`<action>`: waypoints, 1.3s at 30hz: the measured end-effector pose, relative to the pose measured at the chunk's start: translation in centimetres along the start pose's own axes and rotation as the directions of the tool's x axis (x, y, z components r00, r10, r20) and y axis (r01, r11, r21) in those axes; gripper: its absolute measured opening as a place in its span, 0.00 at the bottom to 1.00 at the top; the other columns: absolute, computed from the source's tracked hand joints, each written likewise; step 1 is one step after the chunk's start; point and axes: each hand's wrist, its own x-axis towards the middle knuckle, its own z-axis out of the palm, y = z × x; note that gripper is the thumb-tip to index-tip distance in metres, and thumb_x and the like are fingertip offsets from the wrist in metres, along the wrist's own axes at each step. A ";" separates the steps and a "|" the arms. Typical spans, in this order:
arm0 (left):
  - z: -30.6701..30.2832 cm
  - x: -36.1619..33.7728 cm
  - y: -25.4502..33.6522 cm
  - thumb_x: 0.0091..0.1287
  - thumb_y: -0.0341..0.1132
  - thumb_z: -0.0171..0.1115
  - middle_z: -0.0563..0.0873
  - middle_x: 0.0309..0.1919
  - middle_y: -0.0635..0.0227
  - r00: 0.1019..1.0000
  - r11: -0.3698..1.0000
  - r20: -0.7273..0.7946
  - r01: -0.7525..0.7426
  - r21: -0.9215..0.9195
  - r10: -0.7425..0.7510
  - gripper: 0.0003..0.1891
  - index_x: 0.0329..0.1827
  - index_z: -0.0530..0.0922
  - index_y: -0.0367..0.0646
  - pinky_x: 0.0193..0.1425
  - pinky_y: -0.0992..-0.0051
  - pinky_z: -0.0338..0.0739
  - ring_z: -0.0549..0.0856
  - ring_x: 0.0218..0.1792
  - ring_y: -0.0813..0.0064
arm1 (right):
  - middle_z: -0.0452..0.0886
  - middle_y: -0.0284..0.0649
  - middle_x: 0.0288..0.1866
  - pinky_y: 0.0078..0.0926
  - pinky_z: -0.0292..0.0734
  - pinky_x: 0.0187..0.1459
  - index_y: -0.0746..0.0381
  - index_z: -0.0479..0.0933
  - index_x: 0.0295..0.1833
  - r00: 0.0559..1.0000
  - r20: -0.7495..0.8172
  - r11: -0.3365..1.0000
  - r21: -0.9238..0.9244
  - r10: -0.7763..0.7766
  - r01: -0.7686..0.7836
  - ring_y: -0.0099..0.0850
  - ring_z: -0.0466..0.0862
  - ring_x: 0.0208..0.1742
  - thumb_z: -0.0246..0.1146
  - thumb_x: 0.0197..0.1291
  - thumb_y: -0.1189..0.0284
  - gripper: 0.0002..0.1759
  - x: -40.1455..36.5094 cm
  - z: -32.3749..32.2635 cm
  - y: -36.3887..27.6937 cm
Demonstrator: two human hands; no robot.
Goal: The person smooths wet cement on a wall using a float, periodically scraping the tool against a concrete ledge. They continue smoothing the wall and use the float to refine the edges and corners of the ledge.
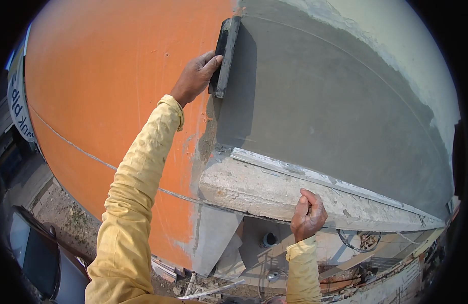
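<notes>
My left hand (196, 76) is closed round a black plastering float (225, 58), which stands nearly upright against the wall. The float's edge lies along the border between the orange painted wall (117, 66) and the smooth grey plaster (335, 96), casting a shadow to its right. Lower right, my right hand (309, 215) is held in front of the rough concrete ledge (264, 188), fingers curled in and thumb up against them, with nothing sticking out of it. Along the top of this ledge runs a pale straight strip (315, 177), at the foot of the plaster.
A cable (87, 153) crosses the orange wall towards the ledge. Far below are a parked car (39, 258), a dark bucket (268, 239) and a coiled hose (358, 243). Pipes (191, 283) lie near the wall's foot. Paler wall (406, 35) borders the plaster at upper right.
</notes>
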 end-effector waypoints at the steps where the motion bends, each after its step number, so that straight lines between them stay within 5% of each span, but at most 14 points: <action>1: 0.1 -0.7 -0.3 0.85 0.44 0.54 0.85 0.45 0.73 1.000 1.000 -0.003 0.003 -0.001 -0.003 0.20 0.62 0.81 0.35 0.52 0.78 0.78 0.80 0.44 0.84 | 0.87 0.44 0.34 0.28 0.81 0.36 0.65 0.85 0.48 1.000 -0.009 1.000 -0.008 -0.016 0.016 0.34 0.87 0.31 0.63 0.67 0.78 0.08 0.0 0.0 0.1; 10: -0.2 -7.3 -4.1 0.85 0.43 0.54 0.87 0.52 0.71 0.980 0.977 0.083 0.186 -0.100 -0.178 0.22 0.68 0.77 0.33 0.61 0.78 0.78 0.82 0.52 0.84 | 0.85 0.42 0.32 0.26 0.78 0.33 0.66 0.85 0.48 1.000 0.013 1.000 -0.012 -0.014 0.015 0.30 0.84 0.28 0.63 0.68 0.77 0.08 -0.1 -0.1 0.0; 18: 0.1 -12.1 -6.8 0.84 0.44 0.55 0.86 0.59 0.70 0.972 0.956 0.118 0.224 -0.188 -0.205 0.24 0.72 0.75 0.34 0.67 0.76 0.76 0.82 0.58 0.82 | 0.77 0.36 0.27 0.22 0.71 0.28 0.66 0.85 0.50 0.999 0.001 0.999 0.031 -0.037 0.037 0.23 0.75 0.24 0.61 0.72 0.74 0.10 -0.4 0.2 0.9; 31: -0.2 -16.6 -10.3 0.83 0.45 0.59 0.85 0.60 0.70 0.938 0.901 0.140 0.344 -0.263 -0.317 0.26 0.74 0.74 0.36 0.69 0.75 0.76 0.82 0.60 0.81 | 0.80 0.37 0.29 0.21 0.69 0.27 0.65 0.83 0.52 0.994 -0.001 0.994 0.029 -0.108 0.108 0.22 0.75 0.23 0.60 0.72 0.75 0.10 -0.7 0.2 1.5; 36: -0.1 -23.7 -12.6 0.83 0.45 0.58 0.84 0.64 0.69 0.865 0.837 0.189 0.499 -0.225 -0.465 0.26 0.77 0.72 0.39 0.72 0.69 0.75 0.82 0.64 0.77 | 0.80 0.38 0.29 0.23 0.73 0.29 0.64 0.84 0.51 0.996 0.017 0.996 0.002 -0.086 0.086 0.25 0.77 0.25 0.61 0.71 0.74 0.09 -0.4 -0.1 1.0; 39: 0.0 -30.0 -13.6 0.80 0.45 0.62 0.85 0.61 0.70 0.867 0.794 0.073 0.483 -0.370 -0.493 0.26 0.73 0.74 0.36 0.66 0.72 0.78 0.83 0.59 0.79 | 0.80 0.38 0.29 0.23 0.74 0.30 0.64 0.85 0.50 0.996 0.021 0.996 0.013 -0.085 0.084 0.26 0.78 0.25 0.62 0.70 0.75 0.09 -0.4 -0.2 1.1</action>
